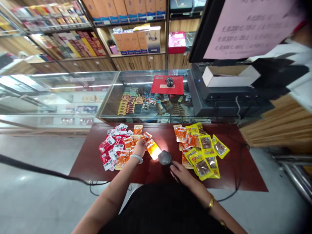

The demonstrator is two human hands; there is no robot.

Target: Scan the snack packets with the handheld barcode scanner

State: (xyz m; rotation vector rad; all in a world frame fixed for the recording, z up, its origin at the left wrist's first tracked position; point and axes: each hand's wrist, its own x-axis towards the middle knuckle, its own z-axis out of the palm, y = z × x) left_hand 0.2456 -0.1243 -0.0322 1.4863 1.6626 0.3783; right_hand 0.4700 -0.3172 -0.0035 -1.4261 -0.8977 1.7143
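Observation:
My right hand (180, 173) is wrapped round the handle of a black barcode scanner (165, 158). Bright light from the scanner falls on an orange snack packet (153, 148) lying on the dark red table (92, 159). Just left of it, my left hand (139, 148) pinches another orange packet (146, 136) by its edge. Around that hand lie several more orange packets (123, 157), beside a heap of red and white packets (113, 146). Right of the scanner, orange packets (181, 134) lie partly under yellow packets (203, 166) with brown contents.
Behind the table stands a glass display case (112, 112), with a red mouse pad (157, 85) and a black mouse (169, 82) on top. A monitor (197, 35) and an open white box (216, 81) are at the right. A cable (48, 168) crosses the left side.

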